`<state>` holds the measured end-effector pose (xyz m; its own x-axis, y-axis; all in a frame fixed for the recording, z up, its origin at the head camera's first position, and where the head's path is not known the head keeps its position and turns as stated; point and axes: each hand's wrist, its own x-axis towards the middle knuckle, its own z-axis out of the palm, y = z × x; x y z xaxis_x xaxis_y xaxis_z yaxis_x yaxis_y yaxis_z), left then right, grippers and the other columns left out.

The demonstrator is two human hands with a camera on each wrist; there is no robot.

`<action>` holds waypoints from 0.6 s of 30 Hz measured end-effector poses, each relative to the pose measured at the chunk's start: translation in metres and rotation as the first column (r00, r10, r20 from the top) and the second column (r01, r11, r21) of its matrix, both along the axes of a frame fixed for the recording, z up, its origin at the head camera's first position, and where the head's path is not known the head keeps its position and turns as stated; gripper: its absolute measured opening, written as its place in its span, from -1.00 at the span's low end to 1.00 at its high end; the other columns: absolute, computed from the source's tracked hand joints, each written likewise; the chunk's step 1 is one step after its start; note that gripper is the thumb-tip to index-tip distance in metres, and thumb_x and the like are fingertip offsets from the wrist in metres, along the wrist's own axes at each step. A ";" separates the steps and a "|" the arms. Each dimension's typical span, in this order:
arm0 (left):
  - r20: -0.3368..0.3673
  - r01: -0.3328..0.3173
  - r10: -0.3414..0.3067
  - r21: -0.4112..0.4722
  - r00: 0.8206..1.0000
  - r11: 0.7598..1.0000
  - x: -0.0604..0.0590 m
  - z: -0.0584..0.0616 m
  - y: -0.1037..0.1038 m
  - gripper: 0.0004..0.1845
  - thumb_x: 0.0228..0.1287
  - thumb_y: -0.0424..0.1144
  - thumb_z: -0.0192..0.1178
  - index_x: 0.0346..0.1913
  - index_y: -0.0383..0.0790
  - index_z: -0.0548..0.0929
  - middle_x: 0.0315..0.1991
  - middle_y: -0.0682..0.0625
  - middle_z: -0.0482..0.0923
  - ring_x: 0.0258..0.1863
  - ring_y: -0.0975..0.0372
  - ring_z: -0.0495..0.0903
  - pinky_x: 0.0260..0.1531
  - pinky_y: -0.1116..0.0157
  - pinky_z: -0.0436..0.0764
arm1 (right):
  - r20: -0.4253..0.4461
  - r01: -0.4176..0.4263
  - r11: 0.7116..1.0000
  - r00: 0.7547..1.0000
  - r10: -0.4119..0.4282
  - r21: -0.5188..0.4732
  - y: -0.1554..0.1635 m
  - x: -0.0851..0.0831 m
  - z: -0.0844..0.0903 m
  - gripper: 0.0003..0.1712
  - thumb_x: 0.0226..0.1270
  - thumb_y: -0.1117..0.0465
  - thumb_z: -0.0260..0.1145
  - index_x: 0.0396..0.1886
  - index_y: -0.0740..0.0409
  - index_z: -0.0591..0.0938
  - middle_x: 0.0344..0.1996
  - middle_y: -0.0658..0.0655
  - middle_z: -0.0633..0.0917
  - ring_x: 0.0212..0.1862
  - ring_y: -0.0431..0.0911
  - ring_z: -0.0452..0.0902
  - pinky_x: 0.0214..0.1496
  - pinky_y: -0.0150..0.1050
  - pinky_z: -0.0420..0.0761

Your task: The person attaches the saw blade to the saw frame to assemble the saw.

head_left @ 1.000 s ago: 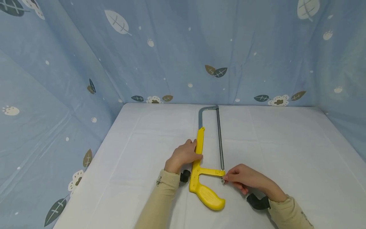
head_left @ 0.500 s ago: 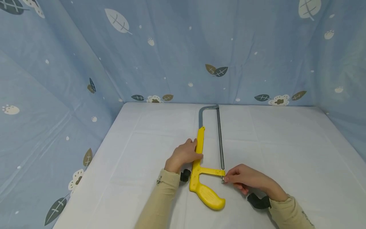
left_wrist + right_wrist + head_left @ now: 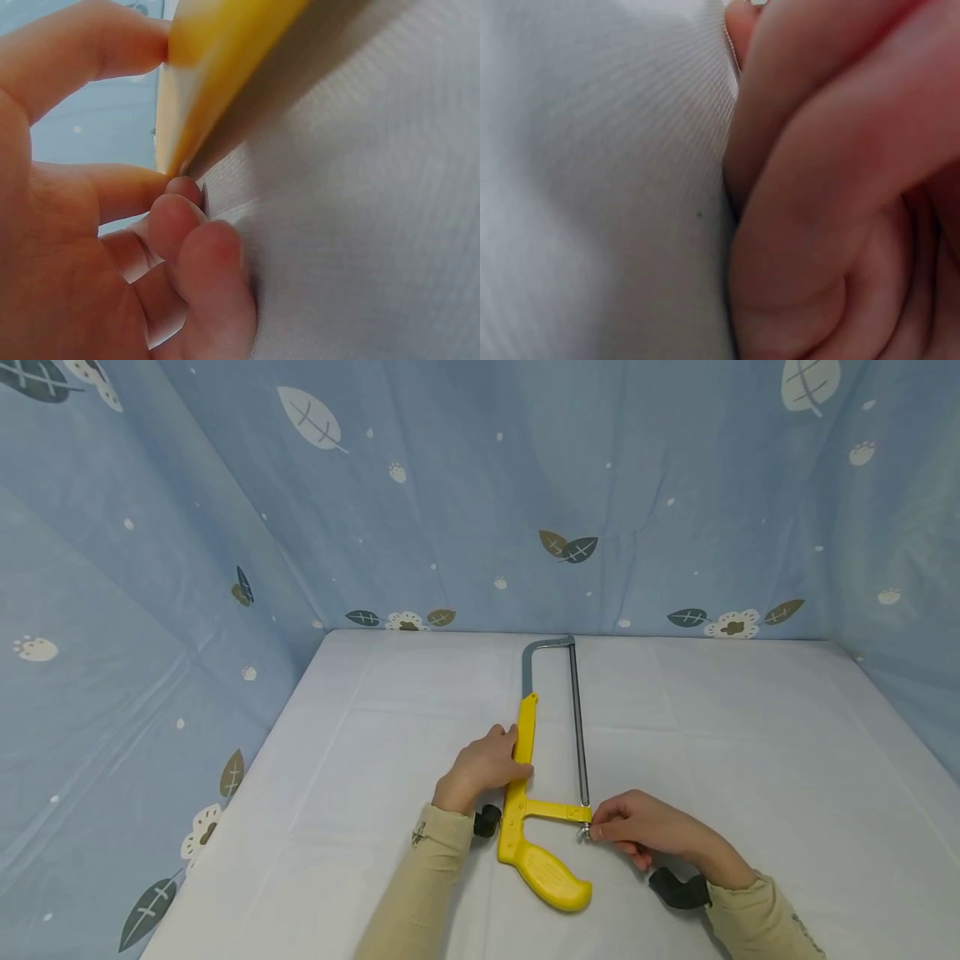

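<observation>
A hacksaw (image 3: 513, 827) with a yellow handle and grey front frame lies flat on the white-covered table, its blade (image 3: 578, 727) on the right side. My left hand (image 3: 483, 768) grips the yellow part of the frame; in the left wrist view thumb and index finger pinch its edge (image 3: 217, 60) while the other fingers curl on the cloth. At the blade's near end, my right hand (image 3: 645, 822) pinches the small metal wing nut (image 3: 584, 832) between thumb and index finger. The right wrist view shows only curled fingers (image 3: 802, 225) against the cloth, with the nut mostly hidden.
A white cloth (image 3: 750, 735) covers the table. Blue curtains (image 3: 465, 485) with leaf prints rise behind it and at both sides. Black wrist camera mounts (image 3: 678, 889) sit by each wrist, close to the table.
The wing nut has turned a little between my right fingertips, and those fingers have shifted slightly. The left hand and the hacksaw stay in place.
</observation>
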<state>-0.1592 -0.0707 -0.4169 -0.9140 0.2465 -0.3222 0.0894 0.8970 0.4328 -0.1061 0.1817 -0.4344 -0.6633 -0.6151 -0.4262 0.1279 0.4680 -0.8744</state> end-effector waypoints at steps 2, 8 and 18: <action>-0.001 0.001 -0.001 0.000 1.000 1.000 0.000 0.000 0.000 -0.17 0.05 0.05 0.14 0.36 -0.19 0.10 0.02 -0.08 0.28 -0.38 0.19 0.38 -0.44 0.32 0.36 | 0.006 0.009 1.000 1.000 -0.009 -0.004 -0.001 0.000 0.000 -0.71 0.14 0.05 0.26 -0.30 0.21 0.59 -0.81 -0.01 0.35 -0.82 -0.19 0.27 -0.75 -0.34 0.37; 0.001 -0.003 0.003 0.009 1.000 1.000 0.000 -0.001 0.000 -0.17 0.05 0.05 0.15 0.36 -0.19 0.10 0.03 -0.08 0.28 -0.38 0.19 0.38 -0.43 0.32 0.37 | 0.006 0.005 1.000 1.000 -0.005 -0.020 -0.001 -0.001 -0.003 -0.73 0.16 0.10 0.25 -0.33 0.24 0.55 -0.81 -0.01 0.35 -0.83 -0.18 0.28 -0.76 -0.35 0.36; 0.004 -0.004 0.004 0.007 1.000 1.000 0.000 0.000 0.000 -0.16 0.05 0.06 0.15 0.36 -0.18 0.09 0.03 -0.07 0.28 -0.38 0.20 0.38 -0.43 0.33 0.36 | 0.002 0.014 1.000 1.000 -0.014 0.024 -0.001 0.000 -0.001 -0.65 0.13 -0.04 0.25 -0.35 0.19 0.61 -0.83 -0.02 0.34 -0.83 -0.19 0.28 -0.74 -0.35 0.37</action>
<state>-0.1592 -0.0702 -0.4171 -0.9139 0.2449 -0.3239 0.0840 0.8944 0.4393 -0.1066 0.1809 -0.4355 -0.6710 -0.5955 -0.4418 0.1362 0.4867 -0.8629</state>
